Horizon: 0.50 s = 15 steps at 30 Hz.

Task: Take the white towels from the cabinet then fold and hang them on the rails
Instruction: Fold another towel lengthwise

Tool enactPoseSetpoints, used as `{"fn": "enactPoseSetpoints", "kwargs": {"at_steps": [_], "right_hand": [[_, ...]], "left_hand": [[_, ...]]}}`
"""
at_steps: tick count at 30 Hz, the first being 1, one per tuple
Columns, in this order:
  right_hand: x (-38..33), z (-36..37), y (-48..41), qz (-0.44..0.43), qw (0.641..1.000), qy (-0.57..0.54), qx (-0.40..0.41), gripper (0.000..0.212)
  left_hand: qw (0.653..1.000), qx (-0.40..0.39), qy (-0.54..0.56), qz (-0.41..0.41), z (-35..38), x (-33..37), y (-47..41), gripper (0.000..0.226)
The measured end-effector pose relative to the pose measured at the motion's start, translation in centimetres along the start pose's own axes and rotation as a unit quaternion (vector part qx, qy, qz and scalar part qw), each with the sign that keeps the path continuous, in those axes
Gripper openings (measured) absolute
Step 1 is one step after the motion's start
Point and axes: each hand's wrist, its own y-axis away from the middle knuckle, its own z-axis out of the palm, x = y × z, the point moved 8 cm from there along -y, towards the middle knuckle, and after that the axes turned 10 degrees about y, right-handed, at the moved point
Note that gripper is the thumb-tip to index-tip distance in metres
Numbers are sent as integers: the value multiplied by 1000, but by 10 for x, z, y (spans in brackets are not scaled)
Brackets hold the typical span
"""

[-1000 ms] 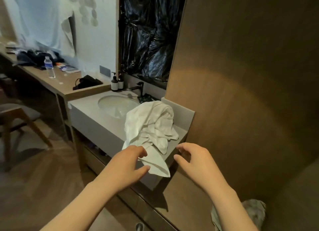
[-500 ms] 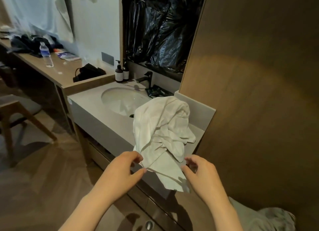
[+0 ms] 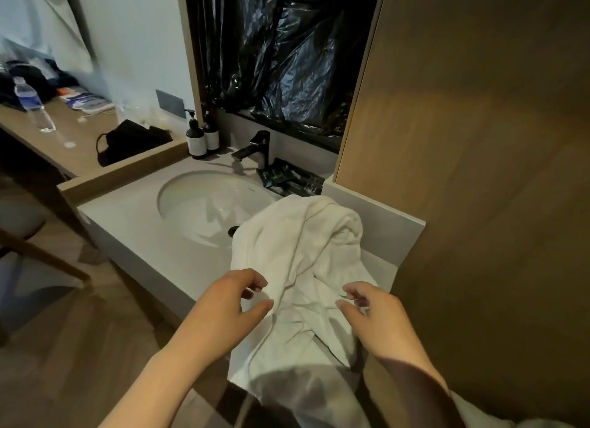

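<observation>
The towel (image 3: 306,268) lies on the counter (image 3: 134,232) right of the basin (image 3: 204,204) — tap (image 3: 255,148) behind.

The towel (image 3: 303,268) is soft white cloth, matt and rumpled, with a nubbly pile. Under it the counter (image 3: 127,229) looks like pale stone, smooth and dull, while the basin (image 3: 204,204) shines like glazed ceramic. The tap (image 3: 255,146) is dark metal with a satin finish. Above it hangs black plastic sheeting (image 3: 281,53), glossy and crinkled. The wall panel (image 3: 479,140) alongside is matt wood grain, and the floor (image 3: 64,347) is wood too
</observation>
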Motion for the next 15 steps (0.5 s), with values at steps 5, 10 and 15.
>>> {"fn": "enactPoseSetpoints", "kwargs": {"at_steps": [5,10,15], "right_hand": [[7,9,-35,71,997,-36,1,29],[11,14,-59,129,988,-44,66,26],[3,27,-68,191,975,-68,95,12]], "left_hand": [[1000,-18,3,19,-2,-13,-55,21],[993,-78,19,84,4,-8,-117,21],[978,-157,10,136,6,-7,-173,27]]}}
